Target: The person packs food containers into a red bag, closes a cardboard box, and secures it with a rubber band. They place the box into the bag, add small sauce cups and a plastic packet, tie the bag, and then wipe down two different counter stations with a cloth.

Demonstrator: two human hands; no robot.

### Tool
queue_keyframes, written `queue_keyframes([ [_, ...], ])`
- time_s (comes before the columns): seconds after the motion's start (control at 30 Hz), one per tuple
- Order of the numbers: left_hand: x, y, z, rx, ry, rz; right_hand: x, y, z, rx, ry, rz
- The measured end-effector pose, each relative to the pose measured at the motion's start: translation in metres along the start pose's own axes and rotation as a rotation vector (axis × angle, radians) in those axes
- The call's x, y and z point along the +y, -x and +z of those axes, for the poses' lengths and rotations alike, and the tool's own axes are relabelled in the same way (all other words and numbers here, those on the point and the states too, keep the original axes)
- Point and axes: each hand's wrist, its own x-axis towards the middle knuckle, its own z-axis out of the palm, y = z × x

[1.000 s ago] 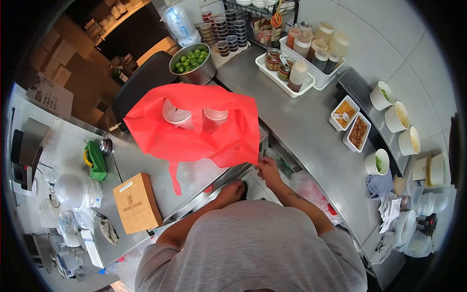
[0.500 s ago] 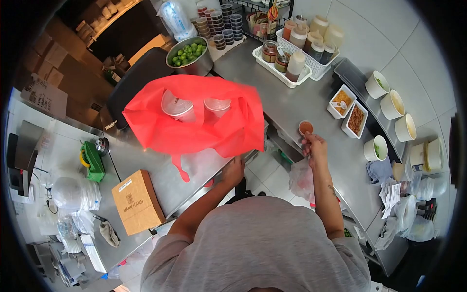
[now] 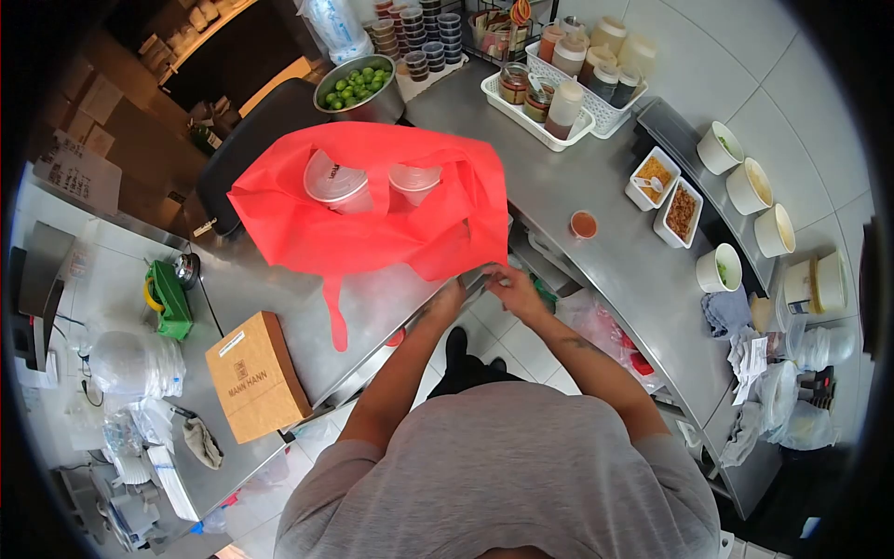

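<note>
A red cloth bag (image 3: 279, 233) lies spread on the steel counter, its mouth open around two clear lidded tubs (image 3: 337, 186). My left hand (image 3: 450, 296) is at the counter's front edge, just under the bag's lower right side, with its fingertips hidden. Close beside it, my right hand (image 3: 514, 289) has its fingers bent together near the bag's right corner; what they grip, if anything, does not show. A small cup of reddish-brown sauce (image 3: 583, 224) stands on the right counter, apart from both hands.
A brown box (image 3: 258, 377) sits on the left counter. Behind the bag is a metal pot (image 3: 399, 101) of limes. White baskets (image 3: 559, 142) hold jars and bottles. Two trays (image 3: 672, 240) of toppings and several white tubs (image 3: 722, 270) line the right side. An open drawer (image 3: 549, 259) lies below the counter.
My right hand has let go of the sauce cup, which now stands on the right counter. That hand has moved left, beside my left hand at the bag's lower edge.
</note>
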Motion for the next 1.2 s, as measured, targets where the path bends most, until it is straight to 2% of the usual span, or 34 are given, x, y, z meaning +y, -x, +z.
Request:
queue_keyframes([
  [0.1, -0.008, 0.002, 0.016, -0.042, -0.026, 0.190, 0.011, -0.027, 0.024, -0.025, -0.070, 0.249],
  [0.17, -0.005, -0.001, 0.012, -0.205, 0.011, 0.108, 0.019, -0.045, 0.034, -0.044, -0.152, 0.420],
  [0.2, 0.005, -0.006, 0.001, -0.326, 0.057, -0.033, 0.024, -0.051, 0.037, -0.074, -0.108, 0.436],
  [0.27, 0.000, 0.000, 0.010, -0.416, -0.032, -0.107, 0.034, -0.061, 0.043, -0.133, -0.021, 0.469],
  [0.33, -0.030, 0.027, 0.057, -0.357, -0.298, 0.036, 0.057, -0.071, 0.053, -0.139, 0.075, 0.283],
  [0.43, -0.024, 0.020, 0.051, -0.338, -0.213, 0.041, 0.078, -0.084, 0.066, -0.052, 0.116, 0.076],
  [0.53, 0.000, 0.001, 0.033, -0.378, -0.049, -0.008, 0.092, -0.092, 0.077, 0.039, 0.127, -0.037],
  [0.87, 0.012, -0.011, 0.021, -0.413, 0.153, -0.032, 0.106, -0.101, 0.084, 0.179, 0.176, -0.157],
  [1.1, 0.002, -0.007, 0.009, -0.346, 0.402, 0.021, 0.117, -0.094, 0.085, 0.269, 0.225, -0.326],
  [1.2, 0.011, -0.010, -0.010, -0.349, 0.442, -0.118, 0.124, -0.080, 0.083, 0.308, 0.245, -0.438],
])
